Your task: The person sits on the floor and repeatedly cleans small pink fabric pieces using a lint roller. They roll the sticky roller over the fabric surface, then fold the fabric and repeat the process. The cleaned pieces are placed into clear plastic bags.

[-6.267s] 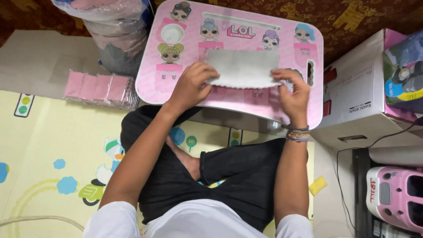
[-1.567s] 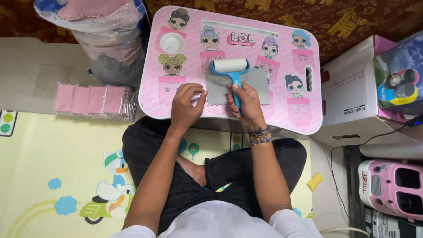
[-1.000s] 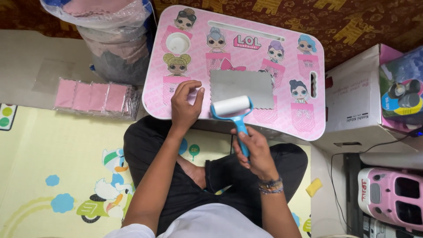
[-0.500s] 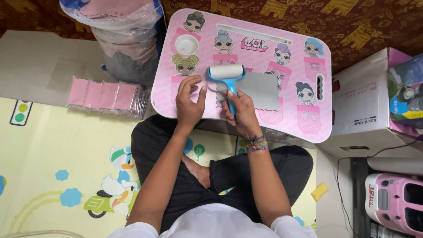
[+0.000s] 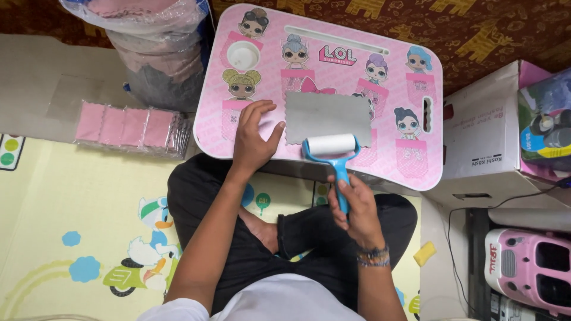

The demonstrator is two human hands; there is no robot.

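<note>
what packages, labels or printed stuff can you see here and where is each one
Cardboard box: right of the lap desk, white, open flap, small dark label on its side.
Clear bag: upper left, bulging, holds pink and grey cloth.
Pink packs: row of flat clear-wrapped squares, left of the desk.
Lap desk: centre, pink, printed with cartoon dolls and a logo.
Toy box: far right, colourful picture print.
</note>
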